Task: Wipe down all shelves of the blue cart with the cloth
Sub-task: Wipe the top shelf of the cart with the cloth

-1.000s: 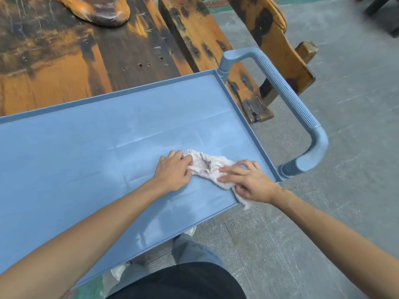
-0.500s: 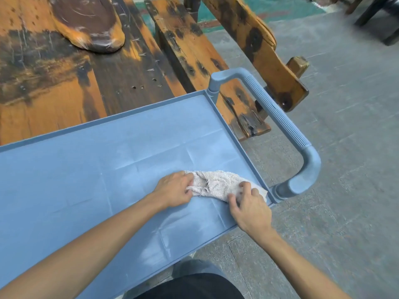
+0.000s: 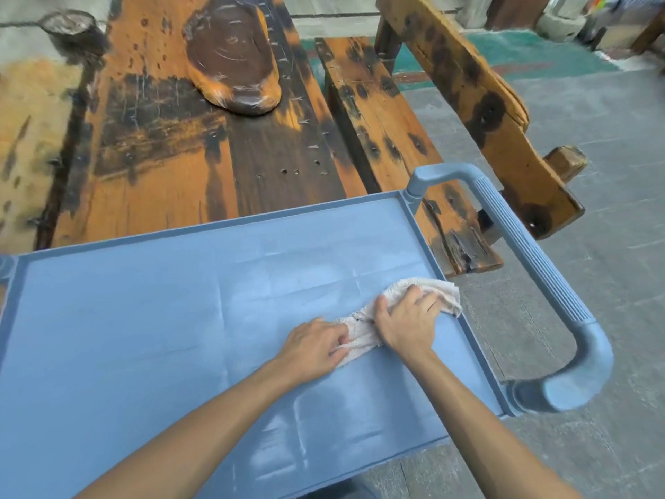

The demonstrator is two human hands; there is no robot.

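The fingers of the right hand are curled over the middle of the crumpled off-white terry cloth, the thumb lying along the hand's left side and the knuckles raised; the hand grips a bunched fold of the fabric. Just to the left of them and nearer the person, the fingers of the left hand bend down onto the cloth's near end, pinching it against the surface below.

The cloth is a rumpled strip with a looped, nubbly pile, pale cream with greyish shadows in its creases. It runs on a slant from under the left fingertips, beneath the right hand, and out beyond the right fingers, where its loose end bulges up and hangs just over the raised right rim.

It lies on the flat top shelf of the blue plastic cart, towards that shelf's right end. The shelf is a matte dusty blue with a low lip all round, faint straight crease-like lines across it, and paler streaks and hazy patches, plainest nearer the person than the hands.

To the right of the right fingers, past the rim, the cart's ribbed blue looped handle arches over the grey concrete floor. Beyond the fingers stands a worn orange-and-black wooden table bearing a dark brown oval wooden slab, with a scorched wooden bench beside it.
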